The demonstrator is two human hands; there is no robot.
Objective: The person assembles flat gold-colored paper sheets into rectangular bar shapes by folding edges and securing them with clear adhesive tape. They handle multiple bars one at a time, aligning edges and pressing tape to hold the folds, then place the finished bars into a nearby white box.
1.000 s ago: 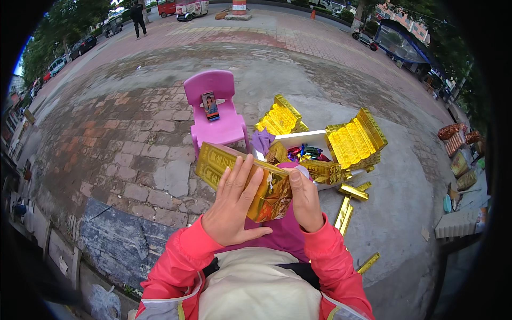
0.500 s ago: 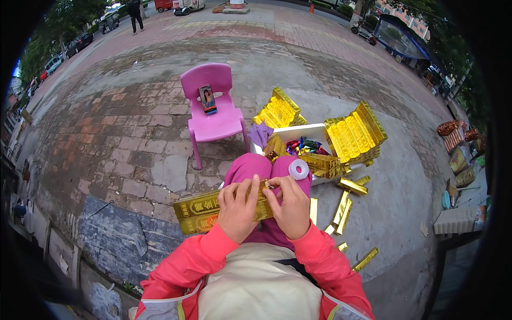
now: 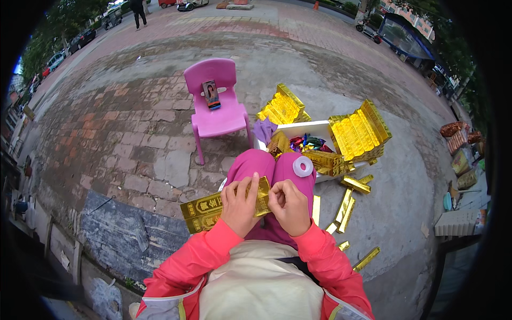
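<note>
A long, flat gold box (image 3: 200,212) lies across my lap. My left hand (image 3: 240,207) grips it from above, fingers over its face and hiding its middle. Beside the box's right end, my right hand (image 3: 289,209) is closed, fingertips and thumb pinched together against the edge. Whatever sits in that pinch is hidden or too small to make out. On my right knee rests a roll of clear tape (image 3: 302,166).
Ahead stands a pink chair (image 3: 218,120) with a phone (image 3: 211,95) propped on it. Right of it, a white box (image 3: 298,130) holds colourful foil pieces, with stacked gold boxes (image 3: 358,133) around it. Loose gold bars (image 3: 345,210) lie on the ground.
My right hand's fingers have drawn from the box's upper corner down along its right end and curled tighter. The left hand keeps its hold. The whole view has shifted slightly.
</note>
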